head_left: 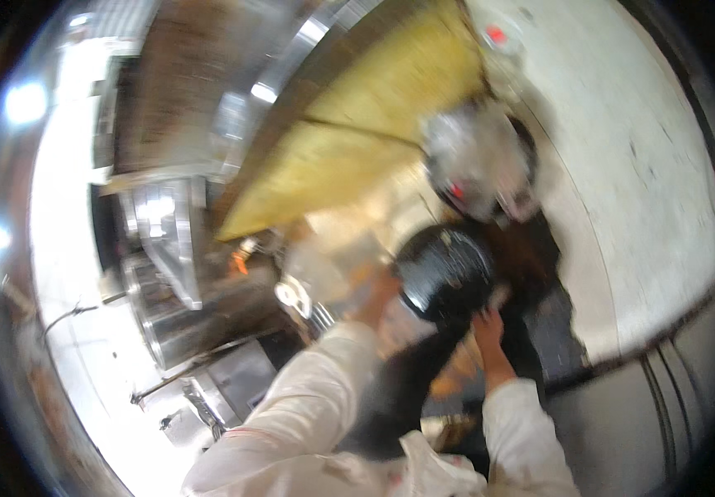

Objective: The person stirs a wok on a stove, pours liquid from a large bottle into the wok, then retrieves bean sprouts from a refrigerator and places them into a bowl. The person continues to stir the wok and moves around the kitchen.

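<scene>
A shiny black round container [444, 272], which looks like a bucket or tub, is in front of me at knee height. My right hand [487, 325] is at its near right rim, with the fingers closed against the edge. My left hand [376, 296] is by the container's left side, too smeared by motion to show its fingers. Both sleeves are white. Just beyond the container is a dark bin [526, 147] with a clear plastic bag [472, 156] bulging from it. Small red bits show inside the bag.
A yellow panel [357, 137] slants across the far side. A white wall [623, 157] rises on the right, with a red-capped clear bottle [498, 37] near it. To the left are a white ring-shaped item [293, 296], an orange object [241, 255] and steel equipment [167, 224].
</scene>
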### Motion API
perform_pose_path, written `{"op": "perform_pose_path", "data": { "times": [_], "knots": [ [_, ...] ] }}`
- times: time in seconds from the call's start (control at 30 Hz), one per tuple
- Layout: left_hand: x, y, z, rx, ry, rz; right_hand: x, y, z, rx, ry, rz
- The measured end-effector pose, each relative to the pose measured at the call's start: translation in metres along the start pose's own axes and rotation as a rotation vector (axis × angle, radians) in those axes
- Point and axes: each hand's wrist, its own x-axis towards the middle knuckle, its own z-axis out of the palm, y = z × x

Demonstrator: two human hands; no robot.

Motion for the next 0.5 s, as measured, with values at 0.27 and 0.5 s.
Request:
{"op": "perform_pose_path", "data": {
  "times": [0.27,0.5],
  "knots": [
    [0.064,0.09,-0.067,0.011,-0.081,0.132,-0.009,-0.018,0.007,-0.671,0.085,0.042],
    [0.106,0.051,-0.026,0.363,-0.123,0.46,-0.004,-0.039,0.012,-0.573,0.026,0.258]
  ]
}}
